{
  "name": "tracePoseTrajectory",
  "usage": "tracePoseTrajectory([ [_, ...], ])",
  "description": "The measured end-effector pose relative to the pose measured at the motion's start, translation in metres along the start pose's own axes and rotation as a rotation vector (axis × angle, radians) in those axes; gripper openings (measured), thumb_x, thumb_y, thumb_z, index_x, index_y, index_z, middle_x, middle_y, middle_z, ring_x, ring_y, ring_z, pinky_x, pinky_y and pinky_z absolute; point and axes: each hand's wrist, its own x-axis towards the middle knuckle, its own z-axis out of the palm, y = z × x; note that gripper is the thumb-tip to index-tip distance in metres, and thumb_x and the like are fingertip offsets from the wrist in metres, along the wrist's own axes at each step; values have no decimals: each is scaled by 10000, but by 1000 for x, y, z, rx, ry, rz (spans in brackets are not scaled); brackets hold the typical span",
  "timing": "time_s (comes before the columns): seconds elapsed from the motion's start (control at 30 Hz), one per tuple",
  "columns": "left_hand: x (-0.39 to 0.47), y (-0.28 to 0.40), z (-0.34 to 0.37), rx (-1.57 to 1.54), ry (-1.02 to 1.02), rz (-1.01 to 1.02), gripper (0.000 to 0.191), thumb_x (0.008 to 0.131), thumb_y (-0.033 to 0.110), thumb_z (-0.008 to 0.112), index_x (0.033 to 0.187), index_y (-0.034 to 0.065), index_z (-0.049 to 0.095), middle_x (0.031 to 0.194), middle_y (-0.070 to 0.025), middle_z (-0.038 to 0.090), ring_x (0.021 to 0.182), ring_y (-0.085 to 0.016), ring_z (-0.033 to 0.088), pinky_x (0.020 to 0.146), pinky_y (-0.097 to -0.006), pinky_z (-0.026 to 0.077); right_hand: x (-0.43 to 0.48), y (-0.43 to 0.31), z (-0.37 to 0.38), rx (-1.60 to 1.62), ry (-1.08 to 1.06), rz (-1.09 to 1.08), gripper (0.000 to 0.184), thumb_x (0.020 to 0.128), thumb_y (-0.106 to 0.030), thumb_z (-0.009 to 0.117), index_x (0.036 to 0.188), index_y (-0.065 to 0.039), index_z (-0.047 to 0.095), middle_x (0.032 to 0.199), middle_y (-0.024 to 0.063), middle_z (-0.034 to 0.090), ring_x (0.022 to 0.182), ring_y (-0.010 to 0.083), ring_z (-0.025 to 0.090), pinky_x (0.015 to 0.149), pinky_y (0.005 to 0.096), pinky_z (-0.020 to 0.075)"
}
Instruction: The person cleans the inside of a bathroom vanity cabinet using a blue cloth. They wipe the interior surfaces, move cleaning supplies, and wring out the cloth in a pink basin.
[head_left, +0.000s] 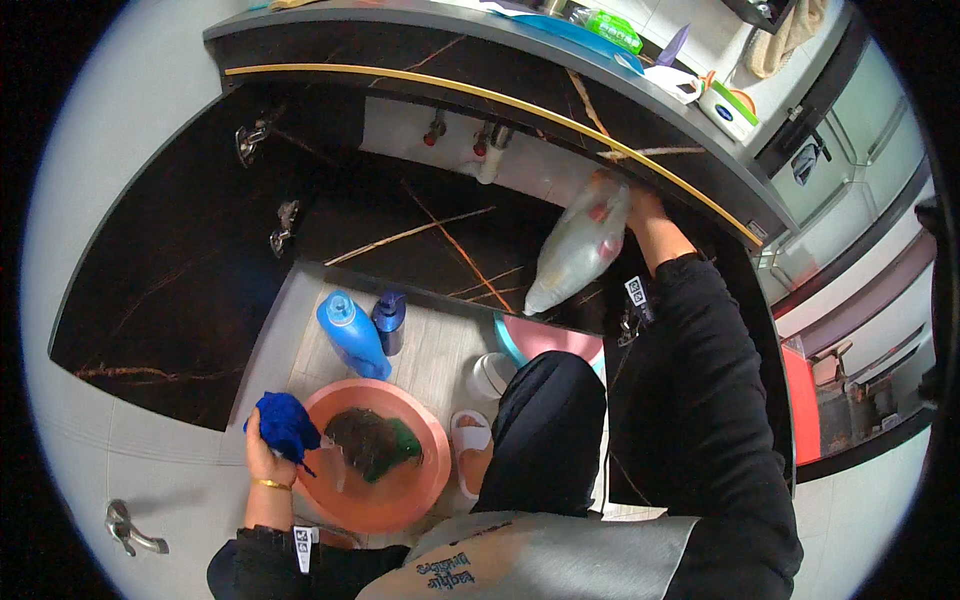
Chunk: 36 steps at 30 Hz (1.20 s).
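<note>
My left hand (270, 455) holds a bunched blue cloth (283, 426) at the left rim of an orange plastic basin (437, 450). Water and a dark and green soaked item (375, 442) are in the basin. On the right, my right hand (637, 202) is at a filled, translucent plastic bag (577, 247) inside the open vanity cabinet (420, 225). The bag hangs over the cabinet floor's front edge. Blur and the bag hide most of my right fingers, so their grip is unclear.
Beyond the basin stand a blue detergent bottle (352, 330) and a dark blue pump bottle (390, 322). A white tub (493, 375) and a pink basin (551, 341) are by my knee. The open cabinet door (165, 262) is left; pipes (489, 161) run inside.
</note>
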Motion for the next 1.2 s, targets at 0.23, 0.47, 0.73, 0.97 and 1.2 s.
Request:
tracePoseTrajectory([
  [0.23, 13, 3, -8, 62, 23, -40, 431, 847, 430, 528, 1114, 93, 555, 1067, -73, 608, 977, -233, 568, 881, -379, 439, -3, 7, -50, -191, 24, 6, 286, 855, -256, 500, 1016, -37, 588, 849, 139, 561, 701, 251, 541, 561, 404, 444],
  [0.47, 20, 5, -16, 63, 50, -46, 465, 843, 448, 523, 1142, 92, 537, 1087, -73, 599, 999, -235, 557, 888, -381, 436, 6, 22, -76, -314, 67, -22, 294, 837, -313, 526, 1000, -80, 603, 767, 94, 531, 619, 211, 503, 492, 373, 402],
  [0.73, 26, 4, -15, 69, 172, -52, 466, 843, 445, 527, 1141, 86, 533, 1100, -71, 591, 1006, -235, 554, 897, -389, 433, 5, 41, -58, -546, 161, -125, 305, 817, -378, 556, 982, -130, 619, 674, 42, 497, 525, 166, 460, 414, 338, 354],
  [0.97, 22, 5, -6, 82, 96, -86, 465, 846, 443, 524, 1144, 87, 532, 1109, -78, 585, 1023, -238, 545, 910, -400, 424, -7, 38, -49, -595, -13, -327, 347, 795, -400, 580, 1015, -134, 611, 715, 33, 497, 589, 150, 470, 500, 299, 393],
  [1.2, 18, 6, -3, 64, 51, -77, 465, 857, 445, 496, 1150, 86, 531, 1111, -86, 585, 1023, -245, 544, 912, -392, 419, -13, 42, -2, -1128, 919, -408, 565, 733, -241, 693, 1207, -34, 464, 1167, 184, 494, 1088, 384, 444, 918, 452, 359],
])
